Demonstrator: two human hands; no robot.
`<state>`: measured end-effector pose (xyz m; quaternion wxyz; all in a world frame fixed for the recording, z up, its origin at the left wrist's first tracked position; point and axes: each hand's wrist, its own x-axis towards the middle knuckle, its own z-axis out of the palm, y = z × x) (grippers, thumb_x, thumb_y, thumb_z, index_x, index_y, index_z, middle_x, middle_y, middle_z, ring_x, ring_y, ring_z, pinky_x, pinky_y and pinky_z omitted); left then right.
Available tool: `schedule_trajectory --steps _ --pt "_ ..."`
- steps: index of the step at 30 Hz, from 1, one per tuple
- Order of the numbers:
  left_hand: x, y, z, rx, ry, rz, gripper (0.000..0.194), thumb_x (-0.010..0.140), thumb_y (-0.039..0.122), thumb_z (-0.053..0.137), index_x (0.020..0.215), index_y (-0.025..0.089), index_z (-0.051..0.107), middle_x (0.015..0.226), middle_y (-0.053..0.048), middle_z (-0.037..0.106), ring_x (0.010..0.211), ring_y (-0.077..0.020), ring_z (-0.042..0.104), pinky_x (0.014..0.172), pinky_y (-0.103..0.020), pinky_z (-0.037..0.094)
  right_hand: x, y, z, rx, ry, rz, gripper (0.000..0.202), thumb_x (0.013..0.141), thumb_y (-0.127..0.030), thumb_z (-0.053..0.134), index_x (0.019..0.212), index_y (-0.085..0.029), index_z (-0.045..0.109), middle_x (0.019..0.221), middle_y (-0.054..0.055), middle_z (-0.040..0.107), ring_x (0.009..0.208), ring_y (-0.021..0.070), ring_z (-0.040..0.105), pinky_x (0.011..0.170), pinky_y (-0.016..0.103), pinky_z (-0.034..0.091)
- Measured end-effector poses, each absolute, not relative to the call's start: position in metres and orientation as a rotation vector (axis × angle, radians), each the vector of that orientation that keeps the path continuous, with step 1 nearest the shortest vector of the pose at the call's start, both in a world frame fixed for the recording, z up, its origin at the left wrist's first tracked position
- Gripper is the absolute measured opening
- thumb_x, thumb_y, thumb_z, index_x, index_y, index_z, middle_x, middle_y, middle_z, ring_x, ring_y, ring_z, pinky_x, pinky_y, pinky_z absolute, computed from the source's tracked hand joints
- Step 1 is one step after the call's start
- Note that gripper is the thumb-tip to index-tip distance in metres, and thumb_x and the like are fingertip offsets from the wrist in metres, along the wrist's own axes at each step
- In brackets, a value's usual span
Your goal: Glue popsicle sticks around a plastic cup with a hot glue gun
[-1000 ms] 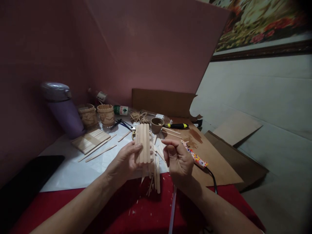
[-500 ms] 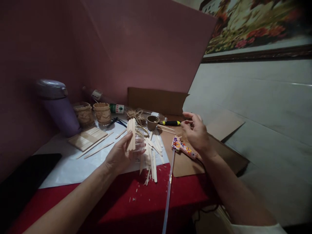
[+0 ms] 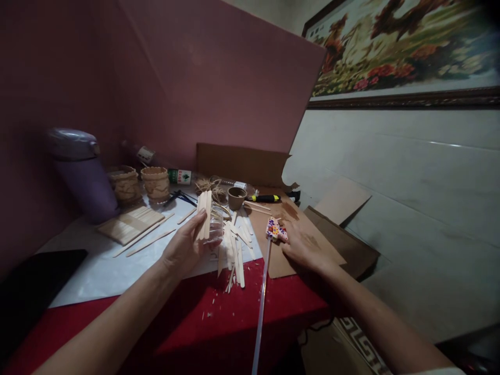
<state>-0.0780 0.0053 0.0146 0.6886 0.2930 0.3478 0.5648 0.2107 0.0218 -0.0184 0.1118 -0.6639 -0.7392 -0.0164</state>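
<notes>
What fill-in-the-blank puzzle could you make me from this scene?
The ____ hand holds a clear container with wooden sticks against its side.
The flower-patterned glue gun is at the ____ hand.
The tall flask has a ____ body.
The cloth along the front edge is ____.

Missing words: left; right; purple; red.

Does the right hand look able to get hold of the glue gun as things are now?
Yes, it seems so: the right hand is at the glue gun, covering part of it, and nothing visible blocks the way.
</notes>
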Motion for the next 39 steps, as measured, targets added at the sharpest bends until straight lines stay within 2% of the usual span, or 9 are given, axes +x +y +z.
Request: schedule_trajectory --steps 4,7,12,16,19,23,26,32,39 --pt "-0.078 0.005 0.016 0.663 0.791 1.280 0.019 0.086 0.027 0.058 0.097 0.015 0.066 0.082 -0.007 0.069 0.067 -0.0180 0.066 0.061 -0.031 0.056 0.211 0.027 -0.019 -1.966 -2.068 0.009 0.045 0.079 -0.018 0.049 0.123 -0.014 0.051 0.117 0.018 0.060 0.099 0.0293 0.059 0.074 0.036 0.038" --pt "-0.077 0.004 0.017 0.654 0.796 1.289 0.020 0.084 0.027 0.060 0.098 0.016 0.066 0.082 -0.007 0.070 0.067 -0.0186 0.066 0.060 -0.031 0.055 0.217 0.030 -0.018 -1.911 -2.028 0.092 0.032 0.082 -0.024 0.049 0.112 -0.017 0.057 0.102 0.013 0.066 0.087 0.0254 0.060 0.068 0.033 0.037" --pt "-0.077 0.006 0.014 0.638 0.817 1.278 0.019 0.082 0.030 0.062 0.093 0.015 0.067 0.081 -0.008 0.070 0.069 -0.0199 0.067 0.062 -0.032 0.056 0.221 0.031 -0.007 -1.680 -1.880 0.326 0.024 0.074 -0.028 0.057 0.093 -0.018 0.068 0.086 0.008 0.069 0.076 0.0215 0.060 0.066 0.032 0.041" --pt "-0.079 0.008 0.010 0.654 0.791 1.259 0.023 0.082 0.032 0.063 0.097 0.015 0.067 0.080 -0.007 0.069 0.068 -0.0191 0.066 0.061 -0.031 0.055 0.210 0.026 0.010 -1.516 -1.829 0.504 0.020 0.074 -0.031 0.060 0.086 -0.018 0.069 0.071 0.004 0.066 0.064 0.0187 0.058 0.058 0.030 0.043" --pt "-0.079 0.008 0.010 0.664 0.775 1.273 0.027 0.080 0.034 0.066 0.099 0.015 0.067 0.081 -0.007 0.069 0.068 -0.0186 0.066 0.061 -0.030 0.055 0.201 0.020 0.018 -1.436 -1.840 0.715 0.012 0.076 -0.032 0.062 0.076 -0.020 0.064 0.057 -0.001 0.057 0.050 0.0132 0.047 0.047 0.026 0.036" --pt "-0.081 0.008 0.013 0.667 0.786 1.341 0.025 0.081 0.032 0.065 0.101 0.017 0.066 0.084 -0.006 0.070 0.067 -0.0172 0.066 0.061 -0.029 0.054 0.189 0.017 0.021 -1.320 -1.780 1.056 0.025 0.079 -0.038 0.065 0.068 -0.018 0.053 0.053 -0.005 0.048 0.046 0.0084 0.039 0.044 0.023 0.028" --pt "-0.087 0.011 0.015 0.611 0.849 1.389 0.021 0.083 0.032 0.063 0.097 0.017 0.065 0.079 -0.005 0.069 0.063 -0.0161 0.065 0.058 -0.027 0.052 0.175 0.019 0.023 -1.224 -1.724 1.266 0.030 0.079 -0.042 0.067 0.070 -0.016 0.054 0.056 -0.004 0.049 0.048 0.0074 0.041 0.046 0.022 0.029" --pt "-0.102 0.022 0.011 0.576 0.917 1.466 0.023 0.079 0.037 0.065 0.094 0.019 0.063 0.071 -0.003 0.067 0.058 -0.0160 0.065 0.054 -0.025 0.049 0.138 0.025 0.034 -1.026 -1.573 1.589 0.029 0.073 -0.038 0.074 0.070 -0.017 0.054 0.057 -0.006 0.046 0.046 0.0054 0.035 0.043 0.022 0.026" --pt "-0.101 0.025 0.009 0.567 0.897 1.480 0.022 0.087 0.036 0.059 0.095 0.016 0.063 0.070 -0.004 0.067 0.055 -0.0145 0.063 0.052 -0.024 0.050 0.114 0.026 0.038 -1.028 -1.679 1.717 0.034 0.074 -0.042 0.074 0.069 -0.018 0.050 0.049 -0.009 0.040 0.040 0.0044 0.030 0.039 0.021 0.021"
